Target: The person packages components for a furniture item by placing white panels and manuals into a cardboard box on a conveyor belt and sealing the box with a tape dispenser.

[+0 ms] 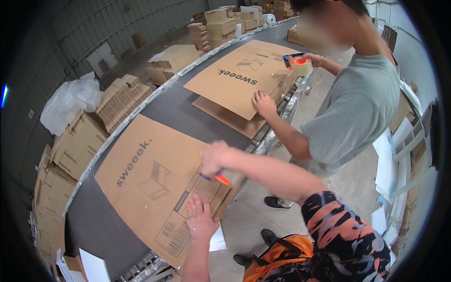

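A flat brown cardboard carton (141,211) lies before me on a dark conveyor belt (102,225). Its top bears printed writing, a line drawing of a chair and barcodes. My left hand (202,216) rests palm down on the carton's right side, near the edge, fingers slightly spread and holding nothing. Farther along that same side, my right hand (215,158) grips a blue and orange tape dispenser (222,179) at the edge. Motion blurs this hand, and whether the tape touches the carton cannot be seen.
Beyond, a co-worker (356,109) holds another tape dispenser (299,65) over a second carton (218,86), whose near flap stands raised. Stacked cardboard (123,100) and a bundle of clear plastic (72,104) line the belt's far side. White sheets (385,169) lie at the right.
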Tool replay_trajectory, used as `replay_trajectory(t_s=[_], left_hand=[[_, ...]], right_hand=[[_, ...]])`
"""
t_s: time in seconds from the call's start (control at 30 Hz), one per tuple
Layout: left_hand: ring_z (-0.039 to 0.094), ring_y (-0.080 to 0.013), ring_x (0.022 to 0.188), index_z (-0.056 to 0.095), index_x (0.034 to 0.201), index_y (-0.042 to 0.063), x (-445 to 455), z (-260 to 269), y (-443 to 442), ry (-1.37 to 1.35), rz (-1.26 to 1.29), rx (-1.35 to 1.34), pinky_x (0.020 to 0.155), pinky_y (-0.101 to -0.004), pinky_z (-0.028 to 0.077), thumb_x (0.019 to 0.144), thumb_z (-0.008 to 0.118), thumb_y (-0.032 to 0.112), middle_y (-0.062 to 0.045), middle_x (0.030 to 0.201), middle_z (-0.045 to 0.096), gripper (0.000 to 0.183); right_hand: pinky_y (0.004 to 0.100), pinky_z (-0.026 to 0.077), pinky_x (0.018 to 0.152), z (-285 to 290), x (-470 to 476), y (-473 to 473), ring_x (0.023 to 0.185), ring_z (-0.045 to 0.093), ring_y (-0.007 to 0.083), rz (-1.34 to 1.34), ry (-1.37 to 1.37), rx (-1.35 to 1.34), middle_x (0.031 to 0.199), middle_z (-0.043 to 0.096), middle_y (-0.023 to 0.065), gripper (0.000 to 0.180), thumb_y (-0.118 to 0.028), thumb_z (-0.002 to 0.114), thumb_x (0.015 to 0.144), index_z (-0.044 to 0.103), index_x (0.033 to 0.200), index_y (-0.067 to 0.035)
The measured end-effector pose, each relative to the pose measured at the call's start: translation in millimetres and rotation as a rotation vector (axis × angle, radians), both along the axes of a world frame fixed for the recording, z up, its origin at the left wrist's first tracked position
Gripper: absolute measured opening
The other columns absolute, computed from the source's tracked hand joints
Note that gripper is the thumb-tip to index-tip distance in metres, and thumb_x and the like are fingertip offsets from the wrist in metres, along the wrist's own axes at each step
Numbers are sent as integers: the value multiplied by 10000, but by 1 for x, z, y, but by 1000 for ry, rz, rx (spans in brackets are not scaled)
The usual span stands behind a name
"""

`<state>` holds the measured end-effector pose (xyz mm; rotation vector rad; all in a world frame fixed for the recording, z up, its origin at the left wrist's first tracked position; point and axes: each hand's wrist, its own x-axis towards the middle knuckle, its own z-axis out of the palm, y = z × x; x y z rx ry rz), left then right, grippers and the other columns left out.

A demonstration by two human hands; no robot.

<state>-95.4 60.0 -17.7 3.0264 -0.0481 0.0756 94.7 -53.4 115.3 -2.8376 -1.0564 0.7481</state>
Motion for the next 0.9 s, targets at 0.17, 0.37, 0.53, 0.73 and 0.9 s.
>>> replay_trajectory(t_s=[0.17, 0.37, 0.53, 0.73, 0.9], left_hand=[[302, -428, 1339, 395, 1351, 17, -12, 5, 18, 26, 70, 43, 1117, -474, 253, 624, 788, 287, -267, 1454, 287, 870], [262, -415, 1363, 377, 1366, 16, 0, 5, -3, 65, 38, 11, 1125, -465, 243, 636, 770, 277, -259, 1471, 259, 870], [217, -384, 1390, 341, 1395, 25, -2, 14, 0, 122, 109, 14, 1138, -440, 227, 655, 757, 268, -233, 1495, 222, 884], [303, -420, 1342, 365, 1369, 24, -2, 6, 2, 46, 68, -12, 1123, -455, 250, 651, 765, 264, -259, 1458, 288, 857], [309, -410, 1342, 379, 1365, 36, -1, 6, 6, 31, 60, 28, 1123, -445, 255, 656, 755, 228, -249, 1459, 296, 826]], right_hand=[[386, 542, 717, -27, -75, -72, 849, 679, 283, 107, -85, 60, 846, 683, 148, 282, -217, 648, 605, 705, 832, -60], [377, 530, 690, -118, -88, -77, 818, 675, 267, -13, -51, 60, 851, 684, 101, 226, -194, 620, 674, 690, 853, -75], [374, 517, 729, -183, -116, -72, 870, 654, 288, 141, -141, 2, 1000, 636, 109, 336, -273, 656, 683, 680, 965, -92], [412, 520, 796, -137, -166, -124, 908, 636, 374, -289, -173, 674, 1158, 567, 209, 590, -224, 706, 630, 600, 1197, -102], [385, 471, 919, -78, -113, -82, 1110, 576, 368, -244, -512, 1247, 1296, 496, 253, 712, -125, 723, 621, 513, 1294, -23]])
